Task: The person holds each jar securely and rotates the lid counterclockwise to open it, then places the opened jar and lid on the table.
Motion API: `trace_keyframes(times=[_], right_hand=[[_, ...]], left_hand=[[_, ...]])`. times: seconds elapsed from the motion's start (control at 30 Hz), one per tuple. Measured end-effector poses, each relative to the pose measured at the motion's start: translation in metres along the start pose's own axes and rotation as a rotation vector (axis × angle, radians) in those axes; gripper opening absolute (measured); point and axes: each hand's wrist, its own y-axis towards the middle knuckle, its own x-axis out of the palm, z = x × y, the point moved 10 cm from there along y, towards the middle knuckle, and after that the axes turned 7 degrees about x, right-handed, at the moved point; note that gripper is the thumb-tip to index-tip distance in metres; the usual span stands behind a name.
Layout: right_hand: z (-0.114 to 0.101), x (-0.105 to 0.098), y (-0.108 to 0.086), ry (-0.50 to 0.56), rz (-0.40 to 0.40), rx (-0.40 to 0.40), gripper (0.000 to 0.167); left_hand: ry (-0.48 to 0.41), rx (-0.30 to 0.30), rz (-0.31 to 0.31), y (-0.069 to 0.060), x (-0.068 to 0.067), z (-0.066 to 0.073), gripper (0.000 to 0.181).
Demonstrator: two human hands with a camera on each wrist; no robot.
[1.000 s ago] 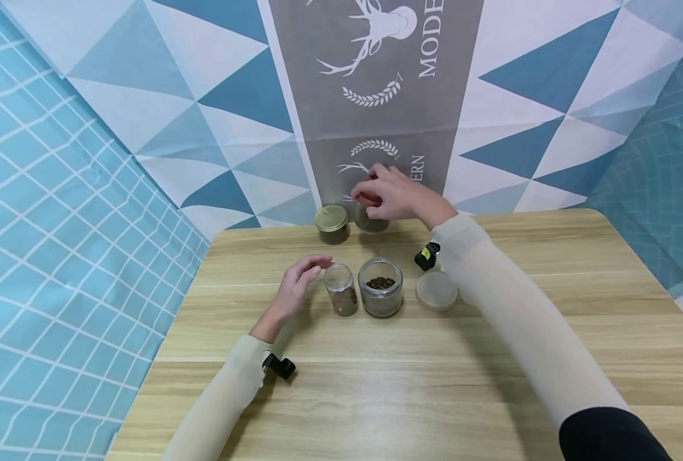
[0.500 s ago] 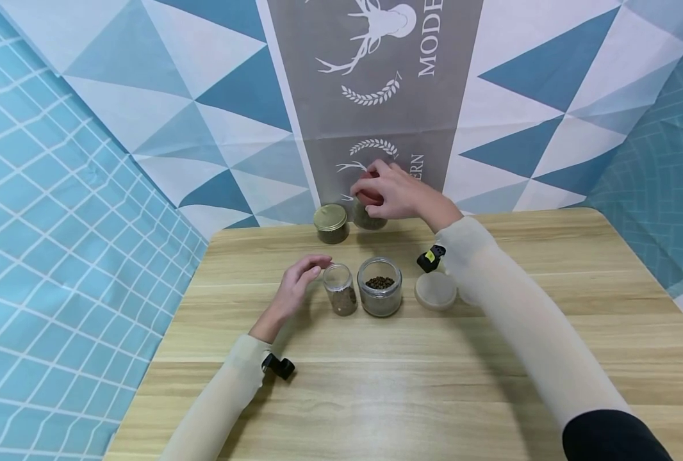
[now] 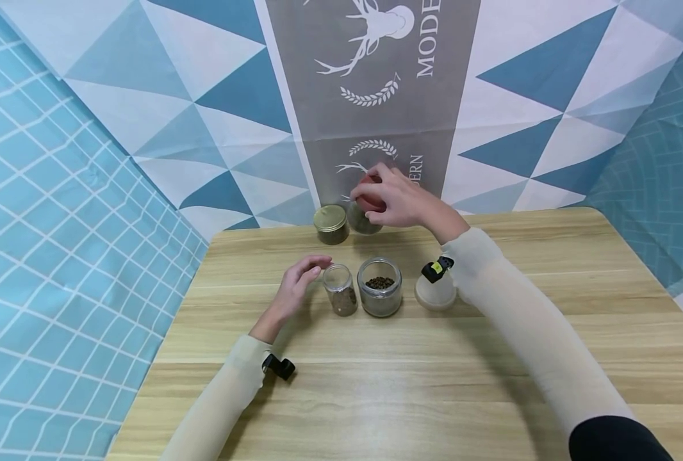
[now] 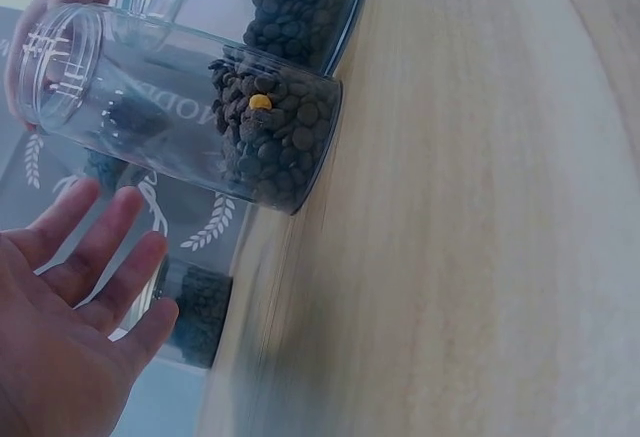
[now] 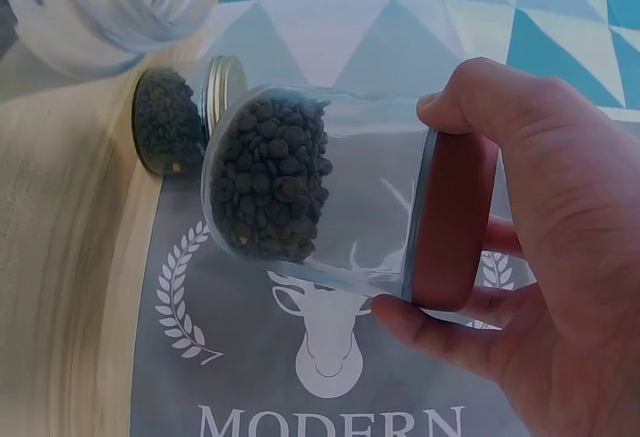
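Observation:
My right hand (image 3: 402, 198) grips a glass jar (image 5: 310, 182) by its reddish-brown lid (image 5: 455, 222), at the back of the table. Dark, round pellets half fill this jar. Its base appears slightly off the table in the right wrist view. Beside it, on the left, stands a short jar with a gold lid (image 3: 330, 219). My left hand (image 3: 296, 282) is held with fingers extended next to a tall, narrow, lidless jar (image 3: 340, 291); whether a fingertip touches the glass is unclear. Dark pellets and one yellow piece (image 4: 260, 102) lie in that jar.
A wider lidless jar (image 3: 380, 288) with brown pellets stands just right of the narrow one. Farther right lies a pale round lid (image 3: 436, 293), partly behind the wrist camera. A patterned cloth (image 3: 318, 102) hangs behind the back edge of the wooden table (image 3: 376, 390).
The red-lidded jar has shifted a little left, toward the gold-lidded jar, in my right hand. The right wrist has swung slightly right and nearer. My left hand stays put.

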Motion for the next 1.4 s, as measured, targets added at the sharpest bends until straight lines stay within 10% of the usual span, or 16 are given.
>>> trace_keyframes(times=[0.5, 0.8, 1.4], right_hand=[[-0.012, -0.010, -0.018, 0.051, 0.128, -0.083, 0.040], [-0.016, -0.018, -0.034, 0.112, 0.202, -0.116, 0.040], [-0.006, -0.035, -0.078, 0.157, 0.327, -0.134, 0.040]], left_hand=[[0.008, -0.003, -0.004, 0.003, 0.000, 0.001, 0.044], [-0.026, 0.104, 0.015, 0.002, -0.005, 0.005, 0.044], [-0.009, -0.020, 0.014, 0.000, -0.008, 0.007, 0.041]])
